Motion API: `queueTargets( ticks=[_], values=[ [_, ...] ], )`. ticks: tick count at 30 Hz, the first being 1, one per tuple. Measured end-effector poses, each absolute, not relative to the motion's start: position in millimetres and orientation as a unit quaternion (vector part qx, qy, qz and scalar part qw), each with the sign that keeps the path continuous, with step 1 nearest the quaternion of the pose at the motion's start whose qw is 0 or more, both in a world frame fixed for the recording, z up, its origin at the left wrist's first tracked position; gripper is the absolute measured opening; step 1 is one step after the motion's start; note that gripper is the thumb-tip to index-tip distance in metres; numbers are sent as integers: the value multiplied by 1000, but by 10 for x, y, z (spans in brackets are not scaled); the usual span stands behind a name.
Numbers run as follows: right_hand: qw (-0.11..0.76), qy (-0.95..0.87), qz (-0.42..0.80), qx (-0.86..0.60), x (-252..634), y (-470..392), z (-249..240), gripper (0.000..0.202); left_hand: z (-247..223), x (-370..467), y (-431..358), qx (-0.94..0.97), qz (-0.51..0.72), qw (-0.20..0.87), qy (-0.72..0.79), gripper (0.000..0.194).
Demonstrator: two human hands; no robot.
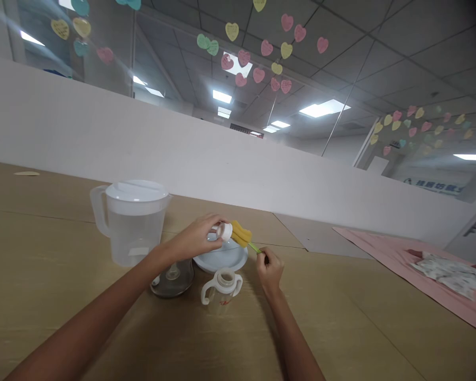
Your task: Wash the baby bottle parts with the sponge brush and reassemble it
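My left hand (200, 235) is closed on a white bottle cap (224, 232), its open side facing right. In my right hand (270, 269) is the thin green handle of a sponge brush, whose yellow sponge head (241, 233) is beside the cap; whether they touch I cannot tell. Both are above a pale bowl (222, 260) on the table. Just in front of it stands an uncapped clear baby bottle (222, 293) with white side handles. Under my left forearm sits a dark see-through dish (172, 286) with a bottle nipple (173, 272) in it, partly hidden.
A large clear pitcher (137, 227) with a white lid stands left of my left hand. On the right, a pink cloth (381, 251) has a patterned garment (452, 272) on it. A white wall (222, 169) with glass above closes off the table's back. A flat pale piece (27, 173) lies far left.
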State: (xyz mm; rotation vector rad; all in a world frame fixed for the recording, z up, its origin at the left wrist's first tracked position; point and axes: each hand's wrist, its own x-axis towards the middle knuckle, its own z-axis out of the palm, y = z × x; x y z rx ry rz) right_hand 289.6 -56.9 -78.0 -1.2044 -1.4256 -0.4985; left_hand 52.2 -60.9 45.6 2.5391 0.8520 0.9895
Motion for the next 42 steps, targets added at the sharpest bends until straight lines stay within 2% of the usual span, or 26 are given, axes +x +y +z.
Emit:
queueTargets(
  ticks=[3,7,13,15,18,20,22,25,28,37,42],
  values=[
    [562,-623,-225,-496,2890,-572,-778,21,468,520,-611,872,354,186,281,38],
    [563,-635,-231,-475,2887,-574,-783,19,465,522,-612,858,363,192,309,38],
    [567,-633,-231,-474,2888,-576,-792,19,532,501,-674,868,302,292,263,42],
    [556,-638,-241,-475,2898,-582,-785,19,591,450,-676,870,297,266,288,43],
    [533,-629,-269,-498,2927,-585,-774,19,678,326,-650,871,271,127,390,40],
    [525,-611,-286,-519,2951,-582,-773,20,704,236,-623,865,202,36,458,31],
    [523,-594,-293,-536,2971,-577,-776,21,688,169,-590,855,114,-5,506,24],
    [517,-587,-297,-547,2985,-572,-785,22,595,142,-530,826,1,29,564,22],
    [502,-595,-303,-550,2981,-574,-793,22,475,184,-468,800,-53,86,591,17],
    [486,-604,-313,-549,2971,-578,-803,22,177,263,-336,772,-107,151,608,10],
    [483,-607,-301,-554,2968,-584,-805,22,133,294,-350,777,-112,143,602,11]
  ],
)
